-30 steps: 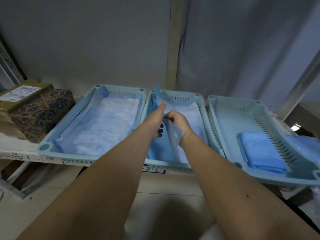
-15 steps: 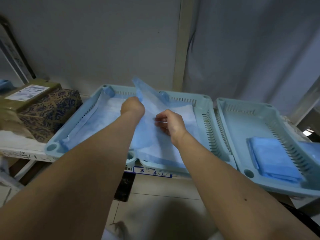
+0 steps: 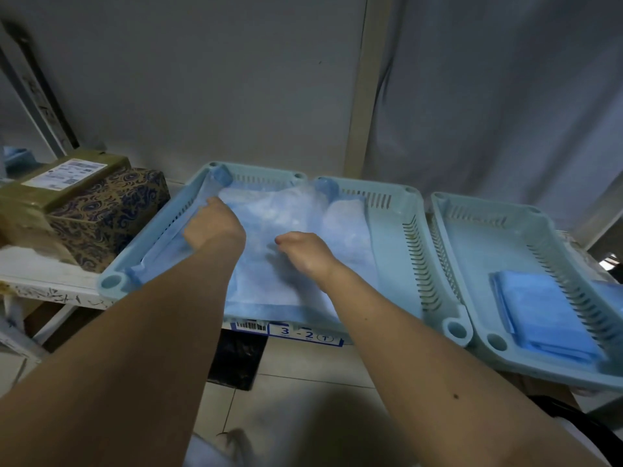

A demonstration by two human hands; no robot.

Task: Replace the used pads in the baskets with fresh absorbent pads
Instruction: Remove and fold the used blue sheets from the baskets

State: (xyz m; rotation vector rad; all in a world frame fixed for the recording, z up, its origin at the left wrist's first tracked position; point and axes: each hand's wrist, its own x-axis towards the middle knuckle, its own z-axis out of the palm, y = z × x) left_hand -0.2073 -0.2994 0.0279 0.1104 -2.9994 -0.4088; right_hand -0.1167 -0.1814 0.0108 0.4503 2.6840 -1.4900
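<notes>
Reaching across the white shelf [image 3: 50, 267], both bare arms extend over a row of three pale-blue slotted plastic baskets. A large light-blue absorbent pad [image 3: 269, 264] lies spread over the left basket [image 3: 161, 230] and the middle basket [image 3: 401, 251], covering the wall between them and draping over the front edge at 6 o'clock. The left hand [image 3: 214, 225] is at 9 o'clock on the pad, fingers curled down onto its left margin near the left basket's side wall; whether they pinch the sheet or only press it cannot be told. The right hand [image 3: 301, 252] is near the pad's centre, fingers curled under with the knuckles up; the tips are blurred, so its hold is also unclear. Another pad's blue edge shows along the left basket's wall beneath.

At 3 o'clock the right basket [image 3: 478, 237] holds a folded darker-blue pad [image 3: 542, 318] in its near right part, lying flat. At 9 o'clock, beside the left basket, stand a dark patterned box [image 3: 108, 214] and an olive cardboard box with a white label [image 3: 64, 176]. A white "3-2" tag [image 3: 303, 333] hangs on the shelf front below the middle basket.
</notes>
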